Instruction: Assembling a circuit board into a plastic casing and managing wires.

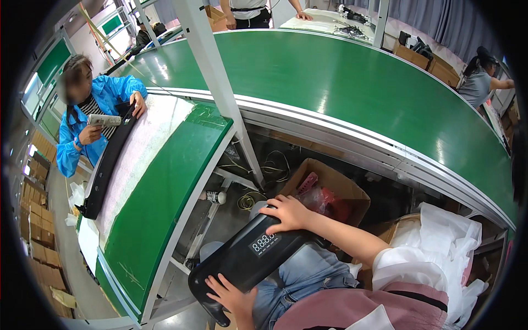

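A long black plastic housing (234,261) with a lit digital display (265,243) lies tilted across my lap, display side up. My left hand (234,300) rests on its lower-left end, fingers spread over the black face. At the upper end, my right hand (289,213) lies across the housing's edge with its fingers apart; the underside there is hidden. My jeans-clad legs (308,269) are beneath the housing.
An open cardboard box (352,192) with red and pink items stands beyond my knees. White plastic bags (448,236) are at the right. A green conveyor (330,77) curves ahead. At the left green-topped table (159,220), a co-worker holds a hand tool (104,120) against a black strip (107,170).
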### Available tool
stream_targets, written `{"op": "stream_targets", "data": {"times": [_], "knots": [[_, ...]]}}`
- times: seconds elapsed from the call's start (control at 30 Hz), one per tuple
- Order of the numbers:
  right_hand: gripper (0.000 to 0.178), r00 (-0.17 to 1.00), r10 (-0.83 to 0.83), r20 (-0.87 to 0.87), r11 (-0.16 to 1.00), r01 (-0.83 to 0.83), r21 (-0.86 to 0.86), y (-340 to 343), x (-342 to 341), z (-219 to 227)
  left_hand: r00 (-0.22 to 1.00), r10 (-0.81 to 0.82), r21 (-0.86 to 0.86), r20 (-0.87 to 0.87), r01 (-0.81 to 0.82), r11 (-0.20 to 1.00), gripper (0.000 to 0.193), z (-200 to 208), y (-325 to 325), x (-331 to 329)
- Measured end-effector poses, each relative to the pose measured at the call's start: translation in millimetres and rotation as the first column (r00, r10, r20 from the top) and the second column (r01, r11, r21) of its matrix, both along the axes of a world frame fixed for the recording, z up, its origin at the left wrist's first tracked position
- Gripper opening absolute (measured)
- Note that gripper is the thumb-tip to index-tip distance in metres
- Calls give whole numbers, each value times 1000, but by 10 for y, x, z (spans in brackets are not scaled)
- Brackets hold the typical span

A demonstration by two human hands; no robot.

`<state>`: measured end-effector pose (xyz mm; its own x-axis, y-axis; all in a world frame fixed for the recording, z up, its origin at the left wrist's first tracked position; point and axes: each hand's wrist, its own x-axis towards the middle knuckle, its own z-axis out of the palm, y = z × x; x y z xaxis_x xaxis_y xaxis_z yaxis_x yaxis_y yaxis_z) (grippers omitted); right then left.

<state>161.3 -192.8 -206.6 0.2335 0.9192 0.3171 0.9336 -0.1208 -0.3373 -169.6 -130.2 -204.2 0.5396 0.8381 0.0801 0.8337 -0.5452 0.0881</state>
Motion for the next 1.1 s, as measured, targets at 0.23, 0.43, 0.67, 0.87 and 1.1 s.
{"op": "stream_targets", "data": {"times": [0.23,0.43,0.67,0.87,1.1], "knots": [[62,884,84,-460,949,-212,-234,68,368,-46,971,-236,245,40,220,944,67,153,45,-82],[69,-149,-87,-985,877,-481,-5,-683,597,151,873,-431,478,227,285,831,25,1032,417,-14],[76,-285,566,-774,824,159,544,-550,30,713,929,-54,214,365,-27,976,23,1511,650,4],[51,26,357,-934,932,52,357,-460,-19,803,882,-106,213,459,7,977,36,2080,1320,197],[22,-111,44,-993,996,-72,52,-357,-801,204,942,3,82,337,-33,996,49,2054,2579,72]]}}
